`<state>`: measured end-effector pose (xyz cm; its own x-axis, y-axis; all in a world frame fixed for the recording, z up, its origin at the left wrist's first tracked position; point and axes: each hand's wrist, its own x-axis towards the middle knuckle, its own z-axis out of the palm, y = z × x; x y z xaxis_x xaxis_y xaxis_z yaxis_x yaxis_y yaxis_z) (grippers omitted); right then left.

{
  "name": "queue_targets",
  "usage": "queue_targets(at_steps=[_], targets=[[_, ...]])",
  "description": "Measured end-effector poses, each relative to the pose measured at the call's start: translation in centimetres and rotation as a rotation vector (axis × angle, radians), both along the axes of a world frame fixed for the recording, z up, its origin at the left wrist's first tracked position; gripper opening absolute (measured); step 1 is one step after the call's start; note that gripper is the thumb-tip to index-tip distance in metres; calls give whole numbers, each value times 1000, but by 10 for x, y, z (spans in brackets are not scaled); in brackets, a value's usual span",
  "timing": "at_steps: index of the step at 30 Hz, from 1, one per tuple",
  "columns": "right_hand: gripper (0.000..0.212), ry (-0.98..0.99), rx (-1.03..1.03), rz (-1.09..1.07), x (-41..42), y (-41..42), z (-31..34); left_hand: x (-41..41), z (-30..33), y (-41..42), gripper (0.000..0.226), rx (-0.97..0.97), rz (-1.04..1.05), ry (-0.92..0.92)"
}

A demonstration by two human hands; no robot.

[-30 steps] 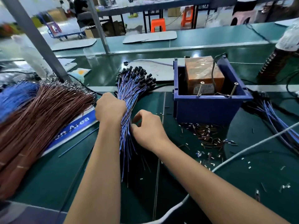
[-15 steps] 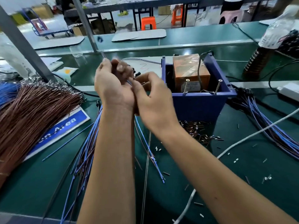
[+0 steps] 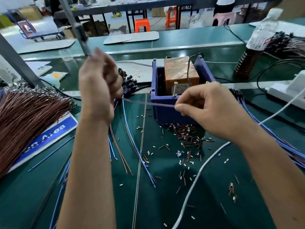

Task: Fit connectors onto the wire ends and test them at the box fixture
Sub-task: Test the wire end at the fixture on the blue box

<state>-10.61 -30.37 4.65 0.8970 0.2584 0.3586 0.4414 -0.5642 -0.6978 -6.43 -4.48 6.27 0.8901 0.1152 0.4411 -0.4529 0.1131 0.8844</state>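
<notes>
Head view: my left hand is raised at about 10 o'clock from frame centre, fingers curled around one end of a thin wire; its upper fingertips are motion-blurred. My right hand sits at 3 o'clock from the left, thumb and forefinger pinching the other end of that wire, which runs taut and nearly level between the two hands. Directly behind the right hand, at its 11 o'clock, stands the blue box fixture, with an orange block inside and a screw standing at its near rim. A bunch of wires with black connectors lies at 3 o'clock of the left hand, partly hidden by it; loose blue and brown wires trail toward 6 o'clock across the green bench mat. Small loose terminals are scattered at 6 o'clock of the fixture. A large brown wire bundle lies at 9 o'clock, over a blue sign. A white cable crosses the mat at 5 o'clock. A plastic bottle stands at 2 o'clock. Beyond the bench, orange stools and a cart occupy the floor.
</notes>
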Motion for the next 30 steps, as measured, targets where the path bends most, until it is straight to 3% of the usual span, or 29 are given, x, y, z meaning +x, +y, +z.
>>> queue_targets(at_steps=[3, 6, 10, 12, 16, 21, 30], targets=[[15, 79, -101, -61, -1, -20, -19, -18, -11, -29, 35, 467, 41, -45], [16, 171, -91, -67, 0, -34, -32, -22, -25, -45, 28, 640, -84, 6], [11, 196, 82, -16, 3, -29, -41, -26, -35, -75, 7, 990, -129, -150], [22, 210, 173, 12, 3, -25, -46, -27, -39, -83, 10, 1100, -137, -195], [29, 283, 334, 0, 3, -30, -54, -28, -52, -87, 15, 1112, -87, -190], [12, 289, 260, 42, 6, -37, -61, -27, -67, -92, 7, 1066, -38, -249], [12, 347, 385, 82, 4, -40, -74, -22, -91, -88, 4, 939, -116, -188]])
